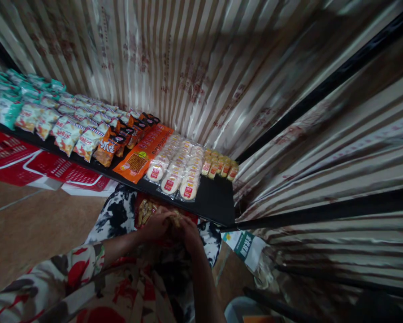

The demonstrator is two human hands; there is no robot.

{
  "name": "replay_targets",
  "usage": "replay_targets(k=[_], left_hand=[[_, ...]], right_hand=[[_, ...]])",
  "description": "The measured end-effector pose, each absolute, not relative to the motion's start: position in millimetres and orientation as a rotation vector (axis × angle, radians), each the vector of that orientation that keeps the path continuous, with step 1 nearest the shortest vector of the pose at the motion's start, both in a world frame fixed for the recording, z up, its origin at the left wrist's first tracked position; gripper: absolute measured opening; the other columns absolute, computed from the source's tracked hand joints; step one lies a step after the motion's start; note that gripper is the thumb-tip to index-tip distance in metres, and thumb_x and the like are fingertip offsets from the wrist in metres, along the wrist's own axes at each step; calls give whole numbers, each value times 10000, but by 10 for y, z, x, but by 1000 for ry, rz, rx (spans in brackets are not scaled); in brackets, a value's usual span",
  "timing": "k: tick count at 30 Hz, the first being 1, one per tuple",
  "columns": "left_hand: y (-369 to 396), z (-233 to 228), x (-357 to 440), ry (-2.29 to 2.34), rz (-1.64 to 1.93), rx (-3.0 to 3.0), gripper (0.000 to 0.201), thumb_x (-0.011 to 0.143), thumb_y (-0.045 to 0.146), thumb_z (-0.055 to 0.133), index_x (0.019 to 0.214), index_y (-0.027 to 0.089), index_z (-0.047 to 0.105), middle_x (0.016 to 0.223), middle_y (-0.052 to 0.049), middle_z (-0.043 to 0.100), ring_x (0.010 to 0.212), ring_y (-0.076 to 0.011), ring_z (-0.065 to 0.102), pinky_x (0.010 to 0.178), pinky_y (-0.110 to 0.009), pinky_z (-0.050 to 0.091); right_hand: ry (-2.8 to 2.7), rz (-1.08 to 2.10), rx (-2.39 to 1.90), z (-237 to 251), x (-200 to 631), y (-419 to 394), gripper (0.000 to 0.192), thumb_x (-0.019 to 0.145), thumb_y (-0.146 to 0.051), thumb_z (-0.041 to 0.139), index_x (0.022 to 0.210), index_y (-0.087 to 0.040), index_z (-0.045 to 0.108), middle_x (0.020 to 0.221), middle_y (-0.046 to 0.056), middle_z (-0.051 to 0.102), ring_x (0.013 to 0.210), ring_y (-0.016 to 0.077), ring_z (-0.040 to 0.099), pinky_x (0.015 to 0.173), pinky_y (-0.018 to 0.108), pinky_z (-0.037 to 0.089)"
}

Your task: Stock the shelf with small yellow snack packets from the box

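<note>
My left hand (158, 224) and my right hand (188, 231) are close together, low in front of the black shelf. Their fingers are curled in around a few small tan wrapped snacks (176, 220). More long, tan wrapped snacks (145, 211) lie just left of my left hand, in a red container whose shape is mostly hidden by my hands and the shelf. On the shelf above stand rows of round white rice crackers (170, 183) in clear wrappers and an orange snack bag (137, 157) lying flat.
The black shelf (218, 197) also carries small yellow packets (219, 163), white chip bags (90, 139), dark orange bags (107, 148) and teal bags (6, 107). Red baskets (76, 168) stand beneath on the left. A striped curtain (194, 58) and black poles (322, 85) surround the shelf.
</note>
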State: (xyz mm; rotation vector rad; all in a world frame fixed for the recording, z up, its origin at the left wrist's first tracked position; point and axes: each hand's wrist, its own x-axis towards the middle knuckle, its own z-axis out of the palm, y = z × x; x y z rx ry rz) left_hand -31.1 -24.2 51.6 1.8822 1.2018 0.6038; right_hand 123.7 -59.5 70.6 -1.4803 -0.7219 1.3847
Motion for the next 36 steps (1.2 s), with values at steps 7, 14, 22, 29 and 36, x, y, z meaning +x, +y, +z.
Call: replay_targets(k=[7,14,22,29,36], left_hand=[[-300,773,-262,1112,628,1981,534,745,48,416,1207,213,625,1075,-66,473,1038,-184,498,982,-316,431],[-318,848,-232,1101,670,2059,477,788,81,421,1204,212,617,1063,-60,453,1007,-181,487,955,-330,435],[-294,995,-216,1193,683,2101,422,733,90,485,1099,210,656,1017,-61,524,1030,-208,471,949,-349,419],[-163,991,-161,1015,666,1813,297,754,156,532,1034,179,630,1057,-48,643,1020,-193,550,943,-333,428],[-46,972,-33,906,638,1527,282,776,173,551,1053,147,600,857,-10,642,779,-131,578,763,-246,460]], right_hand=[[-661,1479,-1405,878,1381,-639,402,622,-500,736,884,-197,701,857,38,735,784,212,666,738,317,507],[-700,1477,-1418,943,1482,-676,319,665,-480,712,847,-218,713,922,43,730,860,224,668,718,315,532],[-577,1532,-1412,1119,1570,-706,320,664,-438,713,909,-232,706,961,35,723,711,174,677,641,291,550],[-372,1574,-1357,976,1630,-686,198,683,-384,659,795,-224,694,832,25,739,613,127,657,580,213,538],[-112,1639,-1222,856,1695,-702,162,675,-314,678,792,-202,681,753,25,737,660,129,685,631,197,558]])
